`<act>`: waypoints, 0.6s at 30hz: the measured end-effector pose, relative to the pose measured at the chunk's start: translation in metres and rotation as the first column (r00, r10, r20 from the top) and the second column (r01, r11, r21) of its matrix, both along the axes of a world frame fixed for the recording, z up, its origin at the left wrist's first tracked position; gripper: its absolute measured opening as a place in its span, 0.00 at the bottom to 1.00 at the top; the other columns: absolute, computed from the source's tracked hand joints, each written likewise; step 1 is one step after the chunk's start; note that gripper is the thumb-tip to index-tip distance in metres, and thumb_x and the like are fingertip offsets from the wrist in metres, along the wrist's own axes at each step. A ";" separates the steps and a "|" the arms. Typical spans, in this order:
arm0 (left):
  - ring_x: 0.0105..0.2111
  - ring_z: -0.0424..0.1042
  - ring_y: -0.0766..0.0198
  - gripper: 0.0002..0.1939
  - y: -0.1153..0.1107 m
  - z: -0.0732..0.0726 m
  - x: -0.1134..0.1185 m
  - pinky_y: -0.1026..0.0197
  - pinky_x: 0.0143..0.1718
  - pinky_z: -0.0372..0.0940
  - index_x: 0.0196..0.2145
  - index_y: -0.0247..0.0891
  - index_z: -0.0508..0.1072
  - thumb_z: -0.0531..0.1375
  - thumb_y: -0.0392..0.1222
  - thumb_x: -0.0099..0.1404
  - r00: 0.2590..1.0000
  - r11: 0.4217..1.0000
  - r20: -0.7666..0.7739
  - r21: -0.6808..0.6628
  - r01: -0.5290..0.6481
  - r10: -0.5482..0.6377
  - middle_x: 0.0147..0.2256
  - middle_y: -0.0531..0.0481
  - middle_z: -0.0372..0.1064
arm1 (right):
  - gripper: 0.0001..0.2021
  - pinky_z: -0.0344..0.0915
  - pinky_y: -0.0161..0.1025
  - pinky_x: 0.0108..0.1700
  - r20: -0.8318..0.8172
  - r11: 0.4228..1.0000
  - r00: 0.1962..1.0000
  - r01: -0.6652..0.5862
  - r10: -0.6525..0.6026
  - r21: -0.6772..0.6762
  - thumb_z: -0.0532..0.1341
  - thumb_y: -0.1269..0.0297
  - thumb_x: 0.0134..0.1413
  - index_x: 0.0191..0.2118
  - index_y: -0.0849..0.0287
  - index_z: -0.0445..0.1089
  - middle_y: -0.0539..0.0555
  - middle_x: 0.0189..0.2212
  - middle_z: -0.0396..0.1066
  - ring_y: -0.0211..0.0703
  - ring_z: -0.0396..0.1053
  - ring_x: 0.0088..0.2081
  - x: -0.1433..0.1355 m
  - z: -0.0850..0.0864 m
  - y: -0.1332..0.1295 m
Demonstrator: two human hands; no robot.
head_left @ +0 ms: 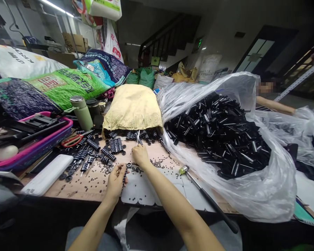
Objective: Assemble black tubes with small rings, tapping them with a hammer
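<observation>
My left hand (116,180) is closed near the table's front edge, its fingers pinching a narrow dark ribbed piece (125,177). A small black ring (128,165) shows by its fingertips. Farther forward, my right hand (140,156) is closed, and a thin pale rod (138,136) sticks up from its fist; the rod's lower part is hidden. Just beyond it, dark ribbed rollers (116,145) lie before a yellow sack (134,108). Tiny black rings (102,172) are scattered over the tabletop around both hands.
On the right, a clear plastic bag (272,205) spills many black parts (219,132). A black-handled hammer (209,198) lies before it. To the left are a white box-like object (47,175), red-handled scissors (72,140), a pink basket (68,123) and a green flask (82,113). Another person's arm (276,104) reaches in.
</observation>
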State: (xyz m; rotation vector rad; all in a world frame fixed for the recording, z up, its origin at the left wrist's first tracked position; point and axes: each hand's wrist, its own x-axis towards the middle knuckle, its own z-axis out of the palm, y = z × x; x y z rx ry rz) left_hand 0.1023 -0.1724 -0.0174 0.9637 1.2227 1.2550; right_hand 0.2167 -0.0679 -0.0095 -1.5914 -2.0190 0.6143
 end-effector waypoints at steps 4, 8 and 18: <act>0.17 0.62 0.70 0.18 0.000 0.007 -0.002 0.67 0.16 0.59 0.39 0.37 0.67 0.56 0.52 0.56 0.986 0.996 -0.161 0.079 0.046 -0.033 0.26 0.53 0.66 | 0.08 0.60 0.42 0.44 -0.285 0.990 0.956 0.024 -0.064 -0.141 0.56 0.66 0.50 0.36 0.61 0.69 0.56 0.37 0.71 0.43 0.65 0.42 0.018 0.004 -0.022; 0.33 0.71 0.60 0.19 -0.003 0.010 0.008 0.60 0.32 0.66 0.43 0.38 0.70 0.56 0.49 0.57 0.931 0.971 -0.363 0.207 0.123 -0.040 0.33 0.47 0.72 | 0.16 0.65 0.37 0.33 -0.531 0.936 0.831 -0.033 -0.169 -0.350 0.58 0.54 0.47 0.33 0.64 0.68 0.55 0.27 0.71 0.39 0.70 0.30 0.042 0.011 -0.063; 0.45 0.67 0.59 0.17 -0.020 0.005 0.048 0.55 0.48 0.61 0.46 0.41 0.68 0.52 0.46 0.61 0.794 0.872 -0.593 0.311 0.378 -0.133 0.44 0.46 0.69 | 0.13 0.64 0.33 0.31 -0.744 0.889 0.577 -0.064 -0.337 -0.453 0.65 0.57 0.37 0.27 0.62 0.71 0.49 0.21 0.69 0.33 0.67 0.25 0.087 0.016 -0.108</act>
